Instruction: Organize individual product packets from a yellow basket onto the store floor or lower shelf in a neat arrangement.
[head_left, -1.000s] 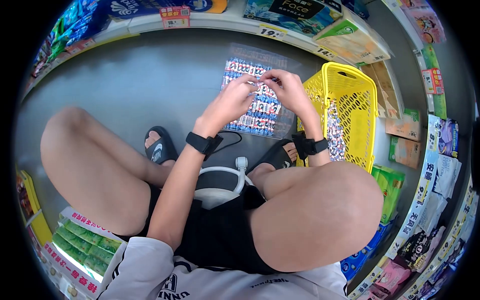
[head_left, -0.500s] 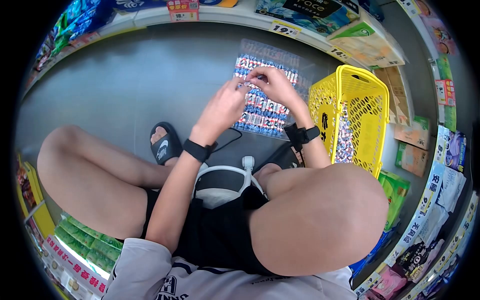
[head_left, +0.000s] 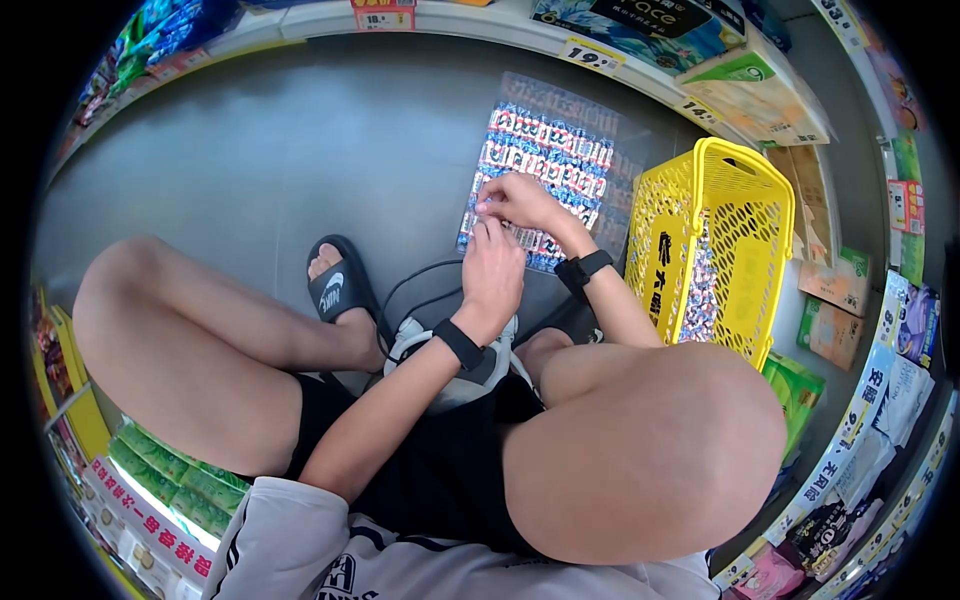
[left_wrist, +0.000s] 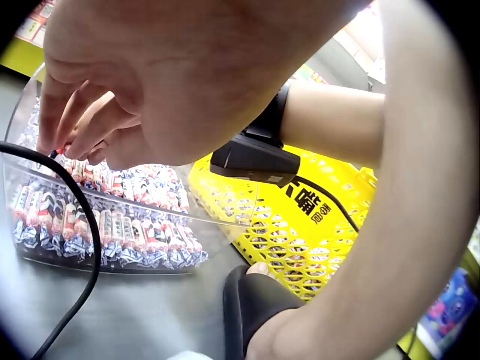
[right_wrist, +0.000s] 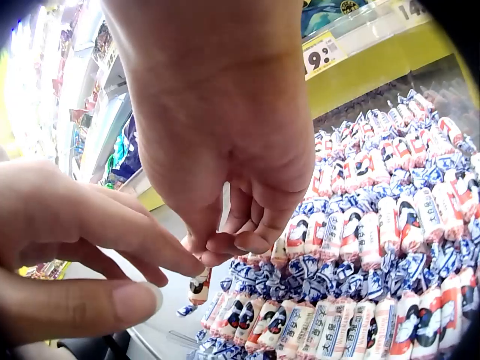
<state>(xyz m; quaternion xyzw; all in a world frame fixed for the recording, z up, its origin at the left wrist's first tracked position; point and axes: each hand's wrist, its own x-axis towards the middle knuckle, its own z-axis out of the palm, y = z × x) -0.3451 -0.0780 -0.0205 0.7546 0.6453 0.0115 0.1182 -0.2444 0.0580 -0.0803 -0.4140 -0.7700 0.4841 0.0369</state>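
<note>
Many candies in blue, white and red wrappers [head_left: 545,165] lie in rows in a clear container [head_left: 560,95] on the floor. Above its near left part, the right hand [head_left: 520,200] has curled fingers, pinching a single wrapped candy [right_wrist: 199,289] that hangs at its fingertips in the right wrist view. Close beside it is the left hand [head_left: 493,270], its thumb and index finger apart in the right wrist view; the index fingertip reaches the right fingertips. The left wrist view shows the left hand [left_wrist: 172,82] over the rows, partly hiding them.
A yellow basket [head_left: 775,260] holding more wrapped candies [head_left: 702,285] stands right of the container. Shelves with packs [head_left: 765,90] run behind and to the right. A black cable [left_wrist: 94,255] loops near the left hand. Sandalled feet [head_left: 335,285] and bent knees are close by.
The left hand has moved right and nearer the body, to below the right hand. Container and basket appear farther right and lower in the head view, which has shifted.
</note>
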